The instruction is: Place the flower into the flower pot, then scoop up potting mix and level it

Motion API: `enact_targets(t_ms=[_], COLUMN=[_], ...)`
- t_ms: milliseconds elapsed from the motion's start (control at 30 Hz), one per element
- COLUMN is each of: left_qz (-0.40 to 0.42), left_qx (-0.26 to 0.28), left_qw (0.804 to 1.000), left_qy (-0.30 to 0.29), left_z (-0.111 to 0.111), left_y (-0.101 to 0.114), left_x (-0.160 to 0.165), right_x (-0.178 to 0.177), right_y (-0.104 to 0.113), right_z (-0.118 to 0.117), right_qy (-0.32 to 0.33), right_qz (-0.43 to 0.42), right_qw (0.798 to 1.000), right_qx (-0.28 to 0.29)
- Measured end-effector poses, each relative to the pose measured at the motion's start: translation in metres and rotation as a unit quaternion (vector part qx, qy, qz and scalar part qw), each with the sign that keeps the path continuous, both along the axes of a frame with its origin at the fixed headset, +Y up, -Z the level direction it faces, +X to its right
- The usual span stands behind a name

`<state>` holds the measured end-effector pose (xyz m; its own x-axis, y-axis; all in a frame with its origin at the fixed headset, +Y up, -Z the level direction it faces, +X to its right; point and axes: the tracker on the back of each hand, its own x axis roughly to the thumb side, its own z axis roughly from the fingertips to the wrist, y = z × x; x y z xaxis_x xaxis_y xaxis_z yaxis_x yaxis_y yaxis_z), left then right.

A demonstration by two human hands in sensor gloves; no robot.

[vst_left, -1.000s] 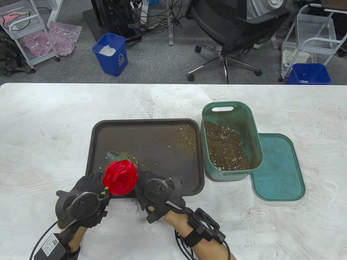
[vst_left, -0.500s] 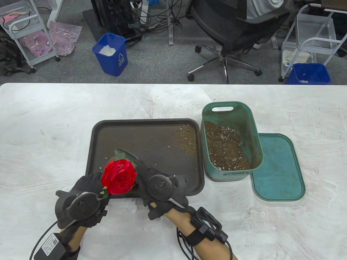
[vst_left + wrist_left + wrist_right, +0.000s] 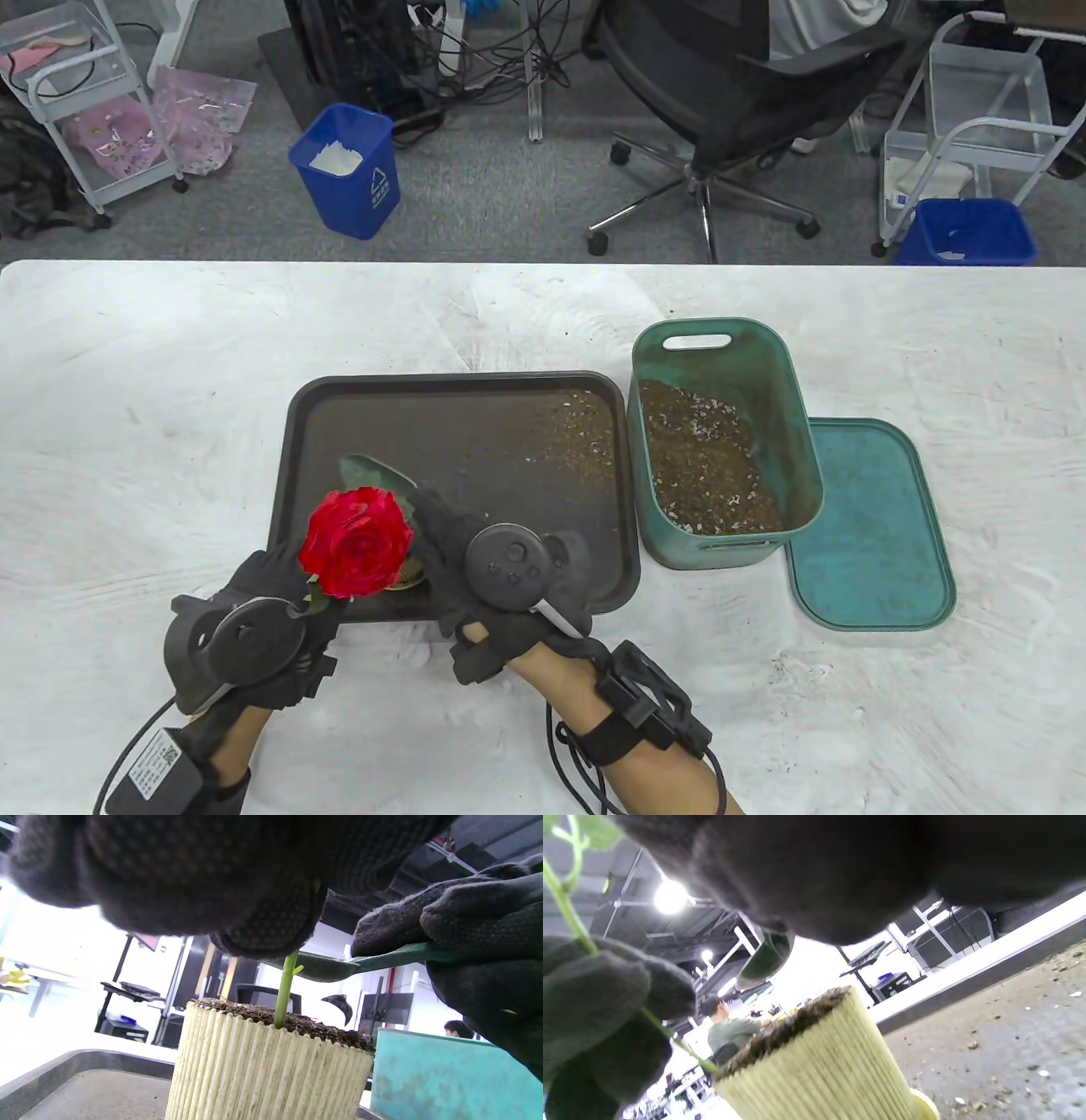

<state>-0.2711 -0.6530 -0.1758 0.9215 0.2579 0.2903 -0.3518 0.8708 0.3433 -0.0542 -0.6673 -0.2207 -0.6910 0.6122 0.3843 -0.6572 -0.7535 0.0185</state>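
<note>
On the dark tray [image 3: 458, 424], at its near-left corner, stands the ribbed cream flower pot [image 3: 263, 1073], already filled to the rim with potting mix [image 3: 305, 1024]. From above I can barely see the pot, because the red flower [image 3: 356, 543] hangs right over it. My left hand [image 3: 254, 632] pinches the green stem [image 3: 285, 988] just above the soil, fingertips closed around it, so the bloom stands upright instead of flopping while the mix is loose.

My right hand [image 3: 501, 586] is curled around the handle of a small green scoop [image 3: 352, 963]. Its blade reaches across the top of the pot, close behind the stem and a little above the soil. I hold it flat and low because that is how a surface gets smoothed; the heap looks a touch higher on one side, so I judge I am at the levelling step. Whether the blade carries any mix I cannot tell, since the wrist views show only its underside.

The green bin [image 3: 721, 441] with the rest of the mix stands just beside the tray on the right, within easy reach for another scoop, and its lid [image 3: 874, 526] lies flat beyond it. Crumbs are scattered over the tray, which is there to catch them.
</note>
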Motion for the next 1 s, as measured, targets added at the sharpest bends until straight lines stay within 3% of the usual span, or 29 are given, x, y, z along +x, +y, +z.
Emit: enact_targets(t_ms=[67, 233, 400, 467, 800, 1000], left_qz=[0.003, 0.004, 0.006, 0.007, 0.080, 0.143], left_qx=[-0.002, -0.002, -0.002, -0.002, 0.003, 0.021], left_qw=[1.000, 1.000, 1.000, 1.000, 0.997, 0.988], left_qy=[0.001, 0.001, 0.001, 0.001, 0.010, 0.046], left_z=[-0.001, -0.001, -0.001, -0.001, -0.002, -0.009], left_y=[0.000, 0.000, 0.000, 0.000, 0.004, 0.038], left_x=[-0.001, -0.002, -0.002, -0.003, -0.013, -0.026], right_x=[-0.005, 0.000, -0.004, -0.003, 0.039, 0.056], right_y=[-0.006, 0.000, -0.005, -0.005, 0.053, 0.059], right_z=[-0.001, 0.004, 0.002, 0.002, 0.017, 0.017], right_qy=[0.006, 0.005, 0.016, 0.007, -0.030, -0.055], right_qz=[0.066, -0.021, 0.067, 0.020, -0.085, -0.082], right_qw=[0.998, 0.999, 0.998, 1.000, 0.994, 0.993], right_qx=[-0.024, 0.028, -0.004, 0.010, 0.056, 0.072])
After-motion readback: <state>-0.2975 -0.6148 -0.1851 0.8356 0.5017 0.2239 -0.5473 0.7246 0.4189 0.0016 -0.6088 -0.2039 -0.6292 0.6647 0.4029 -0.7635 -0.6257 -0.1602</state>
